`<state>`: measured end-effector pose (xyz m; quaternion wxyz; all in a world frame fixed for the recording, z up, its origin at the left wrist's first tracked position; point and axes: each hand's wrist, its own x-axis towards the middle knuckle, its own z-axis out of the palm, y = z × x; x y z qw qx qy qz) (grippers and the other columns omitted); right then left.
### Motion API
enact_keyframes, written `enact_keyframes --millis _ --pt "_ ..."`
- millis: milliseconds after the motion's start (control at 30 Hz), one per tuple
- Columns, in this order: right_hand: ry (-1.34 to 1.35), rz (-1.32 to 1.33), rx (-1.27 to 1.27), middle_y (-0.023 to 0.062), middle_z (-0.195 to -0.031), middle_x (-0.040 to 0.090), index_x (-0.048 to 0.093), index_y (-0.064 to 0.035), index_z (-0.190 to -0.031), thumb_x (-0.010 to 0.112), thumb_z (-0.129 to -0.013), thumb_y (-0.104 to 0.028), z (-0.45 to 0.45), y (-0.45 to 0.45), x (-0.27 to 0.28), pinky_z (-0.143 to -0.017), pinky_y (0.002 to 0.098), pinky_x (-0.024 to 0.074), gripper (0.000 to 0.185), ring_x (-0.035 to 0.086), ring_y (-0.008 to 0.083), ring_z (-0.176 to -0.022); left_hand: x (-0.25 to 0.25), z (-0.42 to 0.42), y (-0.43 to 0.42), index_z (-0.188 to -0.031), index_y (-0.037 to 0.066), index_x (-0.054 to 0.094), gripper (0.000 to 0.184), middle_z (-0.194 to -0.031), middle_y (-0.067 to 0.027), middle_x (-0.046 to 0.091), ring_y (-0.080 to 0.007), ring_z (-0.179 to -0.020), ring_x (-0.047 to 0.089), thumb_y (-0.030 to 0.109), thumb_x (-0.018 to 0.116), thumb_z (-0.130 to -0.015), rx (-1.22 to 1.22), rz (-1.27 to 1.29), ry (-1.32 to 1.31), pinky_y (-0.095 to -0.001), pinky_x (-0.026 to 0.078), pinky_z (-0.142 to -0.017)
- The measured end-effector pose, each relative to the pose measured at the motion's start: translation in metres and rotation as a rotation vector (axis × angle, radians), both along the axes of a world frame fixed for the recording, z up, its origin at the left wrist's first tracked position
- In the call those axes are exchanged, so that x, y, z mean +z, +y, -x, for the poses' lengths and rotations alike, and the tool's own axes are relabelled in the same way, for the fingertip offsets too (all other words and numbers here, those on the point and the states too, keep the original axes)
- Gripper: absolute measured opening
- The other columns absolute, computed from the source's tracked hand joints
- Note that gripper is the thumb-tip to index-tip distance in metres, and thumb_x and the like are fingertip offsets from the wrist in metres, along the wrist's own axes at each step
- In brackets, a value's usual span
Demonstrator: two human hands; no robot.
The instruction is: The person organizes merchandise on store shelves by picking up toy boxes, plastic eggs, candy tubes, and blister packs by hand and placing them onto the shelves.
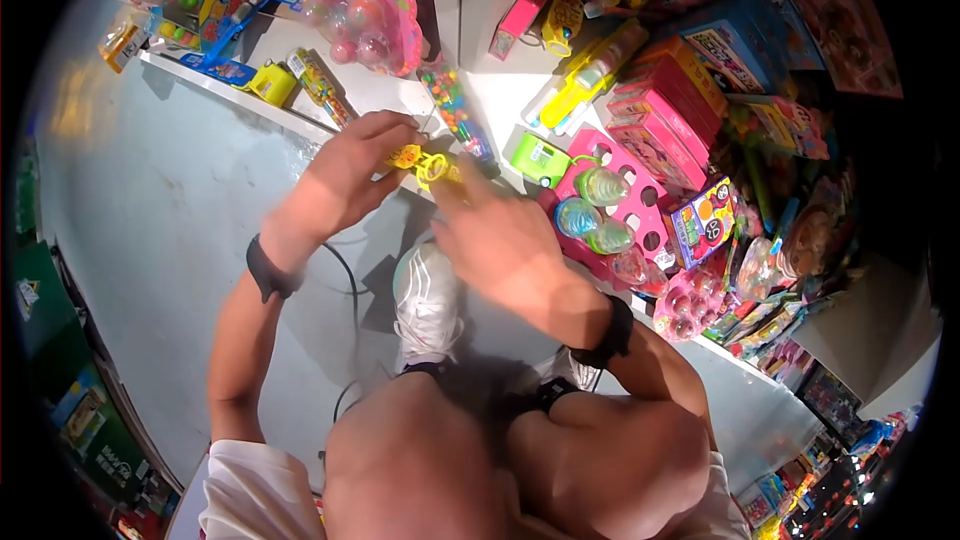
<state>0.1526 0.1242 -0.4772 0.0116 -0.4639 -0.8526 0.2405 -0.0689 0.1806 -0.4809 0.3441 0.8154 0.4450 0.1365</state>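
Over the shelf's front edge, my left hand (355, 170) pinches one end of a small yellow plastic toy (432, 170) with a ring-shaped part. My right hand (500, 240) closes on the toy's other end; its fingertips are somewhat blurred. Just beyond the hands lies a clear tube of colourful candy balls (455, 110). A second candy tube (320, 85) lies near my left fingers, beside a yellow toy car (270, 83). To the right of my right hand are a green toy car (541, 159) and a pink holder (590, 178) with several swirl-topped clear containers (604, 185).
The white shelf (500, 90) carries pink boxes (660, 120), a pink blister pack (362, 10) and many packaged toys on the right. My white shoe (428, 300) rests on the grey floor (160, 240), near a black cable (355, 290).
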Motion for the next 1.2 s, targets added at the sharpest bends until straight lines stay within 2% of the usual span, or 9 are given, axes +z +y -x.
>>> enact_keyframes --millis 267,367,467,567,700,800,900,967,1200 --pt "-0.001 0.102 -0.015 0.036 -0.149 0.038 0.053 -0.0021 -0.128 0.058 -0.098 -0.027 -0.012 -0.002 0.05 -0.066 0.043 0.0584 0.04 0.072 0.0327 -0.072 0.015 -0.008 0.002 -0.129 0.009 0.061 0.053 -0.14 -0.0112 0.055 -0.0335 -0.128 0.054 -0.001 0.075 -0.079 0.012 0.048 0.002 -0.0422 0.048 -0.106" --pt "0.064 0.008 -0.056 0.0359 -0.148 0.038 0.053 -0.0018 -0.127 0.059 -0.097 -0.026 -0.019 0.0 0.052 -0.061 0.0419 0.0579 0.039 0.071 0.0321 -0.067 0.035 -0.017 0.021 -0.134 0.011 0.06 0.061 -0.147 -0.0117 0.051 -0.0321 -0.132 0.053 -0.008 0.066 -0.076 -0.054 -0.157 -0.042 -0.0418 0.047 -0.106" --pt "0.187 -0.102 -0.087 0.0305 -0.145 0.043 0.056 -0.0033 -0.126 0.062 -0.095 -0.025 -0.021 -0.004 0.055 -0.056 0.041 0.0572 0.039 0.069 0.0316 -0.062 0.064 -0.044 0.047 -0.13 0.009 0.061 0.052 -0.131 -0.0142 0.061 -0.0365 -0.117 0.062 -0.004 0.065 -0.08 -0.07 -0.175 -0.157 -0.0441 0.053 -0.087" --pt "0.333 -0.2 -0.217 0.0175 -0.14 0.05 0.064 -0.01 -0.12 0.069 -0.09 -0.023 -0.022 -0.006 0.058 -0.058 0.0412 0.0585 0.033 0.069 0.0311 -0.065 0.067 -0.087 0.06 -0.124 0.006 0.061 0.04 -0.117 -0.0157 0.065 -0.0383 -0.104 0.066 0.005 0.065 -0.084 -0.089 -0.266 -0.02 -0.0457 0.055 -0.08" --pt "0.447 -0.18 -0.335 0.0137 -0.137 0.054 0.066 -0.0135 -0.118 0.074 -0.085 -0.019 -0.031 -0.011 0.059 -0.061 0.0403 0.0588 0.034 0.07 0.0298 -0.071 0.057 -0.133 0.06 -0.127 0.004 0.058 0.039 -0.106 -0.022 0.067 -0.038 -0.095 0.068 0.013 0.062 -0.089 -0.097 -0.318 0.317 -0.0477 0.056 -0.08" --pt "0.47 -0.109 -0.393 0.0124 -0.136 0.056 0.067 -0.0118 -0.115 0.075 -0.084 -0.017 -0.041 -0.012 0.062 -0.064 0.0397 0.0594 0.032 0.071 0.0296 -0.075 0.058 -0.144 0.075 -0.127 0.0 0.056 0.039 -0.095 -0.0233 0.069 -0.0398 -0.088 0.068 0.01 0.059 -0.089 -0.119 -0.171 0.312 -0.0488 0.055 -0.079" --pt "0.521 -0.076 -0.405 0.012 -0.135 0.06 0.069 -0.01 -0.11 0.076 -0.083 -0.013 -0.044 -0.014 0.074 -0.066 0.0385 0.0592 0.028 0.072 0.0294 -0.079 0.024 -0.142 0.084 -0.119 -0.005 0.061 0.035 -0.086 -0.0185 0.07 -0.0344 -0.087 0.069 0.004 0.057 -0.086 -0.092 -0.353 0.127 -0.0431 0.056 -0.074" --pt "0.549 -0.048 -0.398 0.0119 -0.134 0.061 0.07 -0.0097 -0.109 0.076 -0.083 -0.012 -0.046 -0.015 0.076 -0.066 0.0383 0.0589 0.026 0.072 0.0292 -0.078 0.013 -0.146 0.09 -0.12 -0.005 0.059 0.035 -0.086 -0.0202 0.07 -0.0379 -0.084 0.069 0.007 0.056 -0.088 -0.065 -0.335 0.104 -0.0466 0.055 -0.073" --pt "0.553 -0.011 -0.376 0.0098 -0.13 0.065 0.073 -0.0061 -0.108 0.075 -0.085 -0.007 -0.058 -0.01 0.079 -0.047 0.0233 0.0457 0.023 0.065 0.0117 -0.067 0.012 -0.161 0.091 -0.106 -0.002 0.064 0.02 -0.083 -0.0212 0.069 -0.0379 -0.084 0.07 0.009 0.05 -0.096 0.007 -0.388 0.08 -0.0479 0.056 -0.071"
